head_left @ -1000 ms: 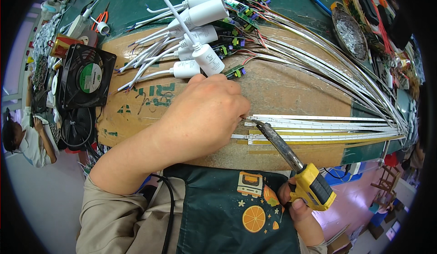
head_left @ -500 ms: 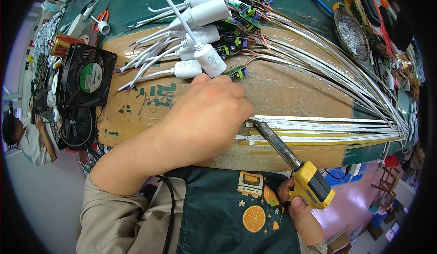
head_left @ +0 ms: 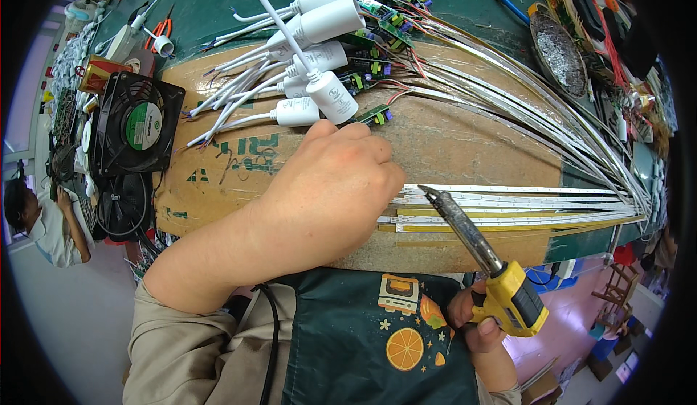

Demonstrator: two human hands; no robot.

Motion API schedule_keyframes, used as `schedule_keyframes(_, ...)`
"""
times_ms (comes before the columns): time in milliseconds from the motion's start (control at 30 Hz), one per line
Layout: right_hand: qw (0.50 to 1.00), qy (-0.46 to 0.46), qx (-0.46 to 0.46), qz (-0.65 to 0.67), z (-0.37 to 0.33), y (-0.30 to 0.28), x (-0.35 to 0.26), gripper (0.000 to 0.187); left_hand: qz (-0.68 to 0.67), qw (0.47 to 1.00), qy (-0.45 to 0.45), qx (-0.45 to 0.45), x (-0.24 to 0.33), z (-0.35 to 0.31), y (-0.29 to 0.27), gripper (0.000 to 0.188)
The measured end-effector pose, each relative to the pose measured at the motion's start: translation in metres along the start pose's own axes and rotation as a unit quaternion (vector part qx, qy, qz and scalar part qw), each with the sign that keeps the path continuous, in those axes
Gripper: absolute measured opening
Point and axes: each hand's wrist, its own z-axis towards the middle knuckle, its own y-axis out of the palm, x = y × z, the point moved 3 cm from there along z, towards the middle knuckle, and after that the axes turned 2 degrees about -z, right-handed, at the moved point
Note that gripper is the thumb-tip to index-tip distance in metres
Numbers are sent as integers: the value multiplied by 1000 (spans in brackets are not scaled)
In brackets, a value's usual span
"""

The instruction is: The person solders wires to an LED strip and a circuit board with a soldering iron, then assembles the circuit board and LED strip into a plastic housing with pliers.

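Observation:
My left hand (head_left: 337, 187) is closed over the cardboard, its fingers curled away from view, so what they hold is hidden. Close to its knuckles lie white lamp sockets (head_left: 331, 96) with cables and a small green circuit board (head_left: 375, 115). Low on the right, my right hand (head_left: 476, 319) grips the yellow handle of a soldering iron (head_left: 470, 234). The iron's dark tip points up and left, over the ends of several thin white LED strips (head_left: 523, 202) and just right of my left hand.
Brown cardboard (head_left: 465, 140) covers part of the green table (head_left: 210, 6). At the left stands a black fan (head_left: 141, 123); farther back lie orange-handled pliers (head_left: 161, 29). A dish of greyish bits (head_left: 560, 55) sits at the back right. Another person (head_left: 54, 220) is at far left.
The soldering iron and my right hand have shifted slightly right, taking the tip away from my left fingers. My left hand has barely moved.

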Motion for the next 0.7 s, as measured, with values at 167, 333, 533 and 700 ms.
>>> schedule_keyframes(167, 996, -72, 51, 3, 14, -8, -23, 67, -10, 1000, 9, 11, 0, -1, -5, 6)
schedule_keyframes(333, 972, -200, 123, -31, 51, -31, -73, 58, -8, 1000, -15, -6, 1, 2, -3, 8)
schedule_keyframes(533, 909, -382, 153, -67, 84, -48, -122, 49, -4, 1000, -14, -8, 7, 2, -6, 8)
schedule_keyframes(700, 924, -227, 266, -154, 112, -56, -127, 42, -5, 1000, -19, -4, 5, 2, -4, 7)
